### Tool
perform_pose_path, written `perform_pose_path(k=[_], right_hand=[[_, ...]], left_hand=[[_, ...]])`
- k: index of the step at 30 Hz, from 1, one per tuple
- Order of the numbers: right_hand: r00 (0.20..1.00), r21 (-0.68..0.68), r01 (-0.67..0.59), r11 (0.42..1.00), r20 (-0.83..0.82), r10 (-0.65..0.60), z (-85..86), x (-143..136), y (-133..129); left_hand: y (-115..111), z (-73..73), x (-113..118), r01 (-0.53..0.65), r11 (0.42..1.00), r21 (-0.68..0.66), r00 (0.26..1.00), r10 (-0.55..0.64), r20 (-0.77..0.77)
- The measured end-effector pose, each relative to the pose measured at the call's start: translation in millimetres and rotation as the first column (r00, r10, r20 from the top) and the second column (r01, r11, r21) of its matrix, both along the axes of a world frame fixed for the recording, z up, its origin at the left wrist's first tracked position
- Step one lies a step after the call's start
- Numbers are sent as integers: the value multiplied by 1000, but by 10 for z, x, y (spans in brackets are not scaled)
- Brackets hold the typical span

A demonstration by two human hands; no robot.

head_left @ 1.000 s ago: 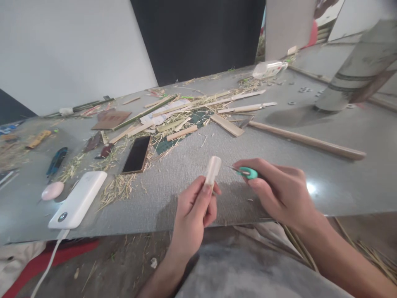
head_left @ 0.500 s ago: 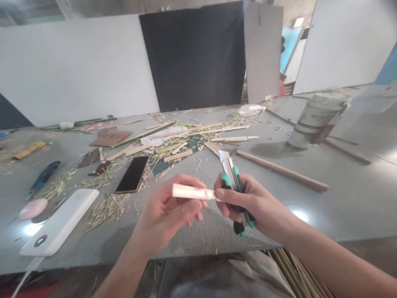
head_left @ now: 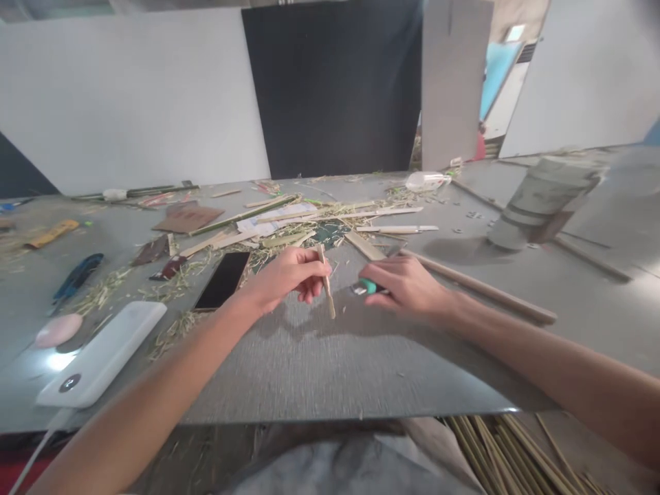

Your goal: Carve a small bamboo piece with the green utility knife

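Note:
Between thumb and fingers, my left hand [head_left: 299, 275] pinches a short, thin bamboo piece [head_left: 328, 292], held nearly upright with its lower end pointing toward me. My right hand [head_left: 405, 285] is wrapped round a green-and-black utility knife [head_left: 368, 286], palm down just above the table. Only the green end and a bit of metal show past the fingers; the rest of the knife is hidden under the hand. The hands are apart, with a small gap between knife and bamboo. Beyond them lie bamboo strips [head_left: 364, 244] and shavings.
A black phone [head_left: 223, 280], a white power bank [head_left: 106, 354] with cable, a pink object [head_left: 59, 331] and a blue knife [head_left: 78, 277] lie left. A wooden rod [head_left: 479, 289] and a grey-white cylinder [head_left: 536, 203] stand or lie right. Bamboo sticks [head_left: 495, 454] are below the table edge.
Both hands have moved forward and away from me, and apart. The bamboo piece has turned from sideways to nearly upright, out of the right hand's touch. The right hand has turned palm down over the knife.

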State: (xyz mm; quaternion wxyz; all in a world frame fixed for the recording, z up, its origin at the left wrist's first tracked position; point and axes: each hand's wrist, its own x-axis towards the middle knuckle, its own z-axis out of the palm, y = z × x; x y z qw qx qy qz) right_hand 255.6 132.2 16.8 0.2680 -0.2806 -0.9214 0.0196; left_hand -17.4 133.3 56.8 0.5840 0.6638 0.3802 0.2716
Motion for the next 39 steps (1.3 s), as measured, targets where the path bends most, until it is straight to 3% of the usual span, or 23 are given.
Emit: perform_pose_path(k=[4, 8, 14, 23, 39], right_hand=[[982, 5, -122, 993, 148, 120, -196, -75, -57], [975, -13, -117, 993, 189, 118, -227, -105, -94], [983, -38, -58, 998, 175, 64, -212, -94, -135], [971, -19, -126, 992, 201, 127, -238, -147, -186], [962, 14, -115, 993, 249, 108, -247, -156, -204]], left_hand=[[17, -177, -14, 9, 995, -103, 999, -12, -36], [22, -242, -14, -6, 993, -114, 998, -1, -63], [33, -275, -19, 39, 996, -75, 997, -43, -63], [-2, -249, -10, 191, 980, -63, 976, -196, -94], [-19, -269, -26, 200, 977, -78, 978, -205, -51]])
